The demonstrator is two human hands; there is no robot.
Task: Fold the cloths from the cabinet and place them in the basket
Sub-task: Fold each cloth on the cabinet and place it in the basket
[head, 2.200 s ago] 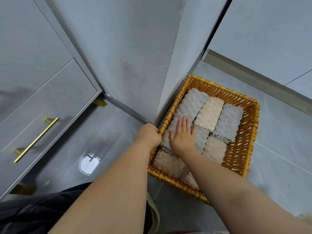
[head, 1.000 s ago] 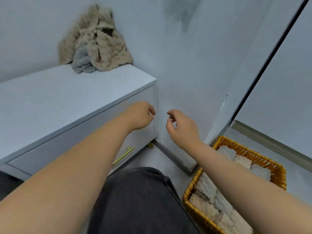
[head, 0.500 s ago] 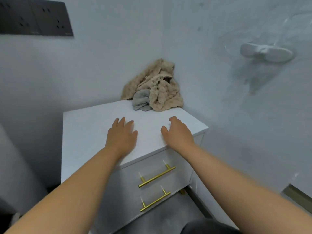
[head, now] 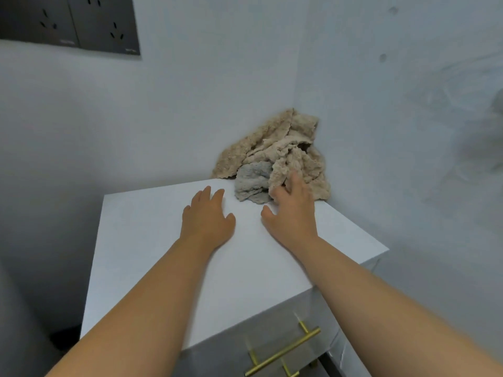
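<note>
Right hand (head: pixel 291 210): fingers spread and nearly straight, tips touching the front of the cloth pile (head: pixel 275 153) at its 12 o'clock. No fold is pinched as far as I can see, so it looks like a reach for the next cloth.
Left hand (head: pixel 206 216): at 9 o'clock of the right, palm down with fingers apart, low over the cabinet top (head: pixel 152 240) and holding nothing. It is probably there to steady, or to smooth a cloth once 1 is pulled forward.
Cloths: several beige ones are crumpled around 1 grey cloth (head: pixel 251 180), heaped in the wall corner at the cabinet's 1 o'clock end. That leaves bare top in front, likely as folding room.
Basket: not in view, so I cannot say how full it is.
Drawer handle (head: pixel 283 352): brass bar at 5 o'clock, untouched.
Socket panel (head: pixel 68 23): dark, on the wall at 10 o'clock.
</note>
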